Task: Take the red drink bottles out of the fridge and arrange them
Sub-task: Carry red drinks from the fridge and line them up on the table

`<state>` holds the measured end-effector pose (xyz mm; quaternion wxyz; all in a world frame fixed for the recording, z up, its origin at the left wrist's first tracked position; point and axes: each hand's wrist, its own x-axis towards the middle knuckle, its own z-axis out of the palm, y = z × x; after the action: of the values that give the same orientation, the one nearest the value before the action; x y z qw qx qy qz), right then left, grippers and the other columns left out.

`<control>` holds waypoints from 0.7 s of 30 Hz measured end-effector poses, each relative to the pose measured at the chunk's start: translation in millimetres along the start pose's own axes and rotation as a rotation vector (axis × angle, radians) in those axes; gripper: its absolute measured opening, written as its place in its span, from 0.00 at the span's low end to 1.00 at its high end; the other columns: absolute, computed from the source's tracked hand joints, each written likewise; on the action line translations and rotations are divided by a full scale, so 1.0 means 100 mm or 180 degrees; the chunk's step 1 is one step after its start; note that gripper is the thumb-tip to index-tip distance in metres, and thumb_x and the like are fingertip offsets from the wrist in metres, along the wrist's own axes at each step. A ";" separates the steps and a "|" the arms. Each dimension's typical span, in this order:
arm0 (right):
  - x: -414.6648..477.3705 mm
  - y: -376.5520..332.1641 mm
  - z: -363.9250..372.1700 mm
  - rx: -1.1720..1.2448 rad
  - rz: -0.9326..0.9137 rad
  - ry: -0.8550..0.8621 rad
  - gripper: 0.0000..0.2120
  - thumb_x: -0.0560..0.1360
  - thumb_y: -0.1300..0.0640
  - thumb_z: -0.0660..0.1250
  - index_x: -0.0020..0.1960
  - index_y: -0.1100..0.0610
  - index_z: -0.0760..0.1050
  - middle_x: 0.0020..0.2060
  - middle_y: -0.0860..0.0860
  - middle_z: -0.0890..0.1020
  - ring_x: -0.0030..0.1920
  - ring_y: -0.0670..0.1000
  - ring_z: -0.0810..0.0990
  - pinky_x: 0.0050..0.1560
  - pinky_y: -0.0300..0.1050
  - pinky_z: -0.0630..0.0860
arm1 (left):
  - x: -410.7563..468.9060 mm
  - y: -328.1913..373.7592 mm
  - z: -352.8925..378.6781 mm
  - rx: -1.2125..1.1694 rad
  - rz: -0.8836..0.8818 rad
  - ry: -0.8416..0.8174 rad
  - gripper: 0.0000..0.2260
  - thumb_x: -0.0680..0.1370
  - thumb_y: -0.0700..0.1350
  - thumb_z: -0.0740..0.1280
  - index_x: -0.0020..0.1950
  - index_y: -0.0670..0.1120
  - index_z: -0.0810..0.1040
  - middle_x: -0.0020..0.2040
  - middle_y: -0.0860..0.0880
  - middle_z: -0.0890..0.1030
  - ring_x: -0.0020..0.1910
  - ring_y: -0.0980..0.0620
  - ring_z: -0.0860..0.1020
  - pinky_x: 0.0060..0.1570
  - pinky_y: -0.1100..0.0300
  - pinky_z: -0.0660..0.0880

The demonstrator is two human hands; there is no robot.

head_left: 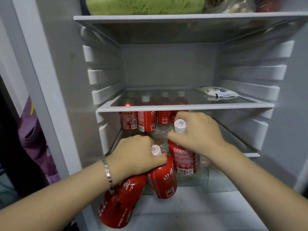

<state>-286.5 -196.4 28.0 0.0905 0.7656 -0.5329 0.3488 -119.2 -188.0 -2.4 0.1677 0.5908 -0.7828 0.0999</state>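
Note:
I look into an open fridge. My left hand [135, 155] grips the necks of two red drink bottles with white caps: one [120, 202] hangs tilted at the lower left, the other [164, 180] beside it. My right hand [196, 130] holds a third red bottle [183, 160] by its neck, its white cap [180, 125] showing between the fingers. All three are in front of the lower shelf. Several more red bottles [147, 120] stand at the back left of that shelf, under the glass shelf [183, 108], with a red can [129, 121] at their left.
A white pouch [218, 93] lies at the back right of the glass shelf. A green bundle [145, 5] and wrapped items sit on the top shelf. Crumpled clear plastic [160, 139] lies between my hands. Purple cloth [33, 139] hangs left of the fridge wall.

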 end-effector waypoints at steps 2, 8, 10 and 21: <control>0.03 -0.04 -0.01 -0.0073 -0.0200 -0.0195 0.11 0.62 0.44 0.66 0.32 0.51 0.70 0.24 0.44 0.69 0.27 0.44 0.66 0.26 0.36 0.56 | -0.05 -0.03 -0.02 0.0007 -0.0036 -0.0014 0.21 0.65 0.68 0.59 0.29 0.50 0.67 0.27 0.56 0.68 0.27 0.58 0.66 0.26 0.65 0.58; -0.01 -0.20 0.08 -0.0162 -0.0961 -0.0840 0.15 0.63 0.41 0.65 0.29 0.49 0.64 0.28 0.45 0.71 0.34 0.50 0.70 0.27 0.38 0.56 | -0.39 -0.06 -0.11 0.0336 -0.0292 0.0114 0.20 0.67 0.66 0.58 0.29 0.50 0.62 0.28 0.54 0.66 0.30 0.52 0.68 0.25 0.63 0.56; -0.05 -0.34 0.12 -0.0100 -0.1266 -0.1034 0.16 0.63 0.40 0.66 0.29 0.48 0.64 0.28 0.44 0.69 0.36 0.50 0.71 0.27 0.38 0.56 | -0.61 -0.07 -0.18 0.0458 -0.0601 0.0132 0.19 0.68 0.65 0.58 0.31 0.50 0.65 0.32 0.52 0.73 0.36 0.49 0.75 0.30 0.62 0.61; -1.12 -1.36 0.53 0.0571 -0.3046 -0.1777 0.13 0.65 0.39 0.65 0.39 0.47 0.67 0.45 0.49 0.80 0.48 0.55 0.78 0.38 0.43 0.64 | -2.57 0.22 -0.32 0.0881 -0.2656 0.0077 0.21 0.72 0.63 0.58 0.30 0.48 0.63 0.38 0.49 0.78 0.42 0.45 0.79 0.35 0.59 0.64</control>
<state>-165.0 -82.5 -50.7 0.0287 0.9900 -0.0982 0.0968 -72.7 58.1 -69.8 0.1221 0.8721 -0.4544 0.1346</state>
